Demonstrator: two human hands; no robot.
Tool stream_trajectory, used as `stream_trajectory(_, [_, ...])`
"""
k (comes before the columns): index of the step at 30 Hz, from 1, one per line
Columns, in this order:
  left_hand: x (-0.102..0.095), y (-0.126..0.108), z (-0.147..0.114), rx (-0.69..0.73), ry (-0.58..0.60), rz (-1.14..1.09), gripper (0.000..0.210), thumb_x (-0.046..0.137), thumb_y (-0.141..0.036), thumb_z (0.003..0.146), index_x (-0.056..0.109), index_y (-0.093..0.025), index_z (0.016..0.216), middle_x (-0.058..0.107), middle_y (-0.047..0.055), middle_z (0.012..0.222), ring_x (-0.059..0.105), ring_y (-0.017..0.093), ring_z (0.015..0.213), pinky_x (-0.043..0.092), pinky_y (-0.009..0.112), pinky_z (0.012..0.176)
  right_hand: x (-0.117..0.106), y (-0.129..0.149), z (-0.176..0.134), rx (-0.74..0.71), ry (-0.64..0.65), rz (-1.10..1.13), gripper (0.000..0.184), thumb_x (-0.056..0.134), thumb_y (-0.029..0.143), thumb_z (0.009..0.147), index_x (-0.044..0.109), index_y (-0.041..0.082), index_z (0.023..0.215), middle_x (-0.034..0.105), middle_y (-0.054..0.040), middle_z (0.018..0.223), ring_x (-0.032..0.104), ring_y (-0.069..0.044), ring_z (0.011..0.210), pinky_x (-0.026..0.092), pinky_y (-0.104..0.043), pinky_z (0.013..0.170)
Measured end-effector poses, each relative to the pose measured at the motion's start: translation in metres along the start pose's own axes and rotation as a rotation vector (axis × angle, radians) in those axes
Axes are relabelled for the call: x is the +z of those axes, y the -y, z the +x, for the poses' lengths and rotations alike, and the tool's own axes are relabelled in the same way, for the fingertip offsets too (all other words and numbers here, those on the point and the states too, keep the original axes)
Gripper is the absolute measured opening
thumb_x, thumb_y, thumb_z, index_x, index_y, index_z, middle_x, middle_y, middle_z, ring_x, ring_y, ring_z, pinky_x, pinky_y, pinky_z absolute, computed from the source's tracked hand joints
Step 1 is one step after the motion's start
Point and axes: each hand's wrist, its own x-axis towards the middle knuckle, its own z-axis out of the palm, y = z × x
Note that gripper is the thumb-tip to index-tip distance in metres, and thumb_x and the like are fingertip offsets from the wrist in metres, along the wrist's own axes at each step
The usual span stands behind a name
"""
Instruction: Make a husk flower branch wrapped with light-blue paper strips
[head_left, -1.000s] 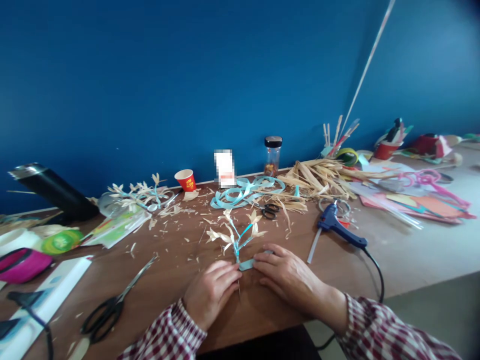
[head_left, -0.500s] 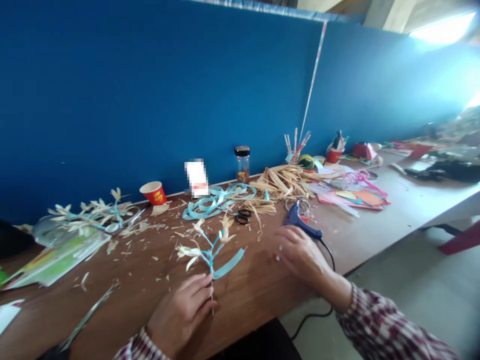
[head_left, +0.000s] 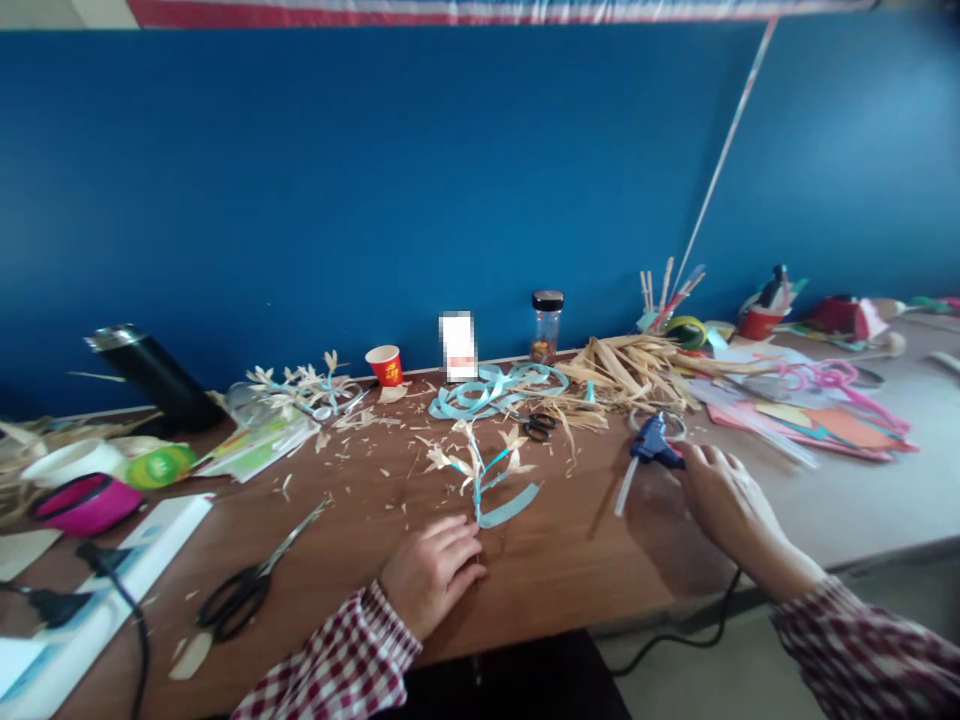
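Observation:
My left hand (head_left: 435, 572) rests near the table's front edge, its fingers closed on the stem of a handmade flower spray (head_left: 478, 490). The spray has pale husk petals and stems wrapped in light blue. A loose tail of blue ribbon (head_left: 510, 506) sticks out to its right. Over to the right, my right hand (head_left: 731, 497) grips the handle of a blue glue gun (head_left: 654, 440). A translucent glue stick (head_left: 626, 488) juts from the gun toward me, and a dark cord hangs below my wrist.
Black-handled scissors (head_left: 238, 598) lie at left beside a white power strip (head_left: 142, 575). Behind the spray are small scissors (head_left: 537, 427), coiled blue ribbon (head_left: 480, 392), dry husks (head_left: 622, 370), a red paper cup (head_left: 385, 366) and a lidded jar (head_left: 547, 328). Husk scraps litter the table.
My right hand has moved from in front of the glue gun onto its handle, and the gun has turned and come up. The view has swung left. My left hand still holds the spray.

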Motion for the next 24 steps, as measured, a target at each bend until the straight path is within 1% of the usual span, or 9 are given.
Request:
stream_trajectory(4, [-0.002, -0.001, 0.001, 0.002, -0.001, -0.008, 0.015, 0.06, -0.028, 0.082, 0.066, -0.017, 0.09, 0.07, 0.008, 0.104, 0.063, 0.024, 0.101, 0.054, 0.039, 0.085, -0.003, -0.01, 0.002, 0.089, -0.074, 0.114, 0.035, 0.039, 0.027, 0.089, 0.051, 0.011, 0.118, 0.058, -0.016, 0.094, 0.057, -0.029, 0.084, 0.046, -0.041, 0.075])
stream_trajectory(6, [-0.001, -0.001, 0.001, -0.006, -0.016, -0.009, 0.015, 0.06, -0.028, 0.081, 0.066, -0.017, 0.09, 0.07, 0.008, 0.103, 0.063, 0.024, 0.099, 0.054, 0.039, 0.085, -0.007, -0.016, 0.004, 0.145, -0.096, 0.281, 0.037, 0.04, 0.031, 0.087, 0.054, 0.011, 0.115, 0.058, -0.0175, 0.099, 0.057, -0.029, 0.087, 0.047, -0.042, 0.076])
stream_trajectory(8, [0.0, -0.001, 0.0, -0.008, -0.032, -0.007, 0.016, 0.06, -0.028, 0.082, 0.066, -0.017, 0.091, 0.07, 0.008, 0.102, 0.063, 0.023, 0.098, 0.054, 0.04, 0.085, -0.011, -0.018, 0.005, 0.224, -0.073, 0.521, 0.038, 0.044, 0.037, 0.083, 0.056, 0.013, 0.11, 0.06, -0.0154, 0.096, 0.059, -0.027, 0.084, 0.048, -0.041, 0.074])
stream_trajectory(12, [0.003, 0.001, -0.001, 0.02, -0.056, -0.004, 0.016, 0.059, -0.027, 0.082, 0.066, -0.016, 0.09, 0.071, 0.008, 0.098, 0.064, 0.023, 0.097, 0.055, 0.04, 0.084, -0.021, -0.011, 0.005, 0.429, 0.052, 1.164, 0.035, 0.055, 0.045, 0.077, 0.057, 0.019, 0.1, 0.063, -0.006, 0.08, 0.06, -0.02, 0.069, 0.052, -0.034, 0.064])
stream_trajectory(14, [0.004, 0.001, -0.001, 0.035, -0.069, 0.005, 0.016, 0.058, -0.027, 0.083, 0.065, -0.016, 0.091, 0.071, 0.008, 0.099, 0.064, 0.024, 0.097, 0.055, 0.04, 0.082, -0.027, -0.004, 0.002, 0.505, 0.09, 1.473, 0.033, 0.061, 0.044, 0.074, 0.056, 0.021, 0.097, 0.063, -0.0039, 0.081, 0.061, -0.018, 0.072, 0.053, -0.032, 0.066])
stream_trajectory(16, [0.005, 0.0, -0.002, 0.04, -0.076, 0.014, 0.015, 0.057, -0.025, 0.083, 0.065, -0.016, 0.093, 0.07, 0.009, 0.1, 0.063, 0.024, 0.098, 0.056, 0.04, 0.081, -0.033, 0.003, -0.002, 0.554, 0.131, 1.704, 0.033, 0.068, 0.04, 0.07, 0.055, 0.024, 0.096, 0.063, -0.0018, 0.083, 0.061, -0.018, 0.076, 0.053, -0.031, 0.068])
stream_trajectory(19, [0.005, -0.002, -0.003, 0.021, -0.065, 0.014, 0.016, 0.056, -0.023, 0.084, 0.063, -0.016, 0.095, 0.069, 0.009, 0.104, 0.062, 0.025, 0.101, 0.055, 0.042, 0.083, -0.043, 0.014, -0.007, 0.628, 0.217, 1.929, 0.031, 0.072, 0.034, 0.068, 0.054, 0.026, 0.092, 0.062, 0.0004, 0.079, 0.061, -0.017, 0.075, 0.053, -0.031, 0.067])
stream_trajectory(21, [0.004, -0.004, -0.004, 0.001, -0.056, 0.001, 0.016, 0.055, -0.022, 0.084, 0.063, -0.016, 0.097, 0.068, 0.009, 0.105, 0.06, 0.025, 0.104, 0.054, 0.042, 0.085, -0.049, 0.023, -0.01, 0.659, 0.329, 2.003, 0.025, 0.069, 0.034, 0.072, 0.055, 0.024, 0.09, 0.061, 0.0002, 0.076, 0.059, -0.016, 0.07, 0.053, -0.03, 0.066])
stream_trajectory(24, [0.003, -0.007, -0.004, -0.015, -0.06, -0.023, 0.015, 0.055, -0.021, 0.084, 0.062, -0.016, 0.096, 0.068, 0.008, 0.105, 0.06, 0.024, 0.104, 0.053, 0.041, 0.087, -0.054, 0.041, -0.013, 0.622, 0.517, 2.04, 0.021, 0.058, 0.04, 0.081, 0.056, 0.02, 0.084, 0.056, 0.0004, 0.069, 0.053, -0.012, 0.061, 0.05, -0.025, 0.061])
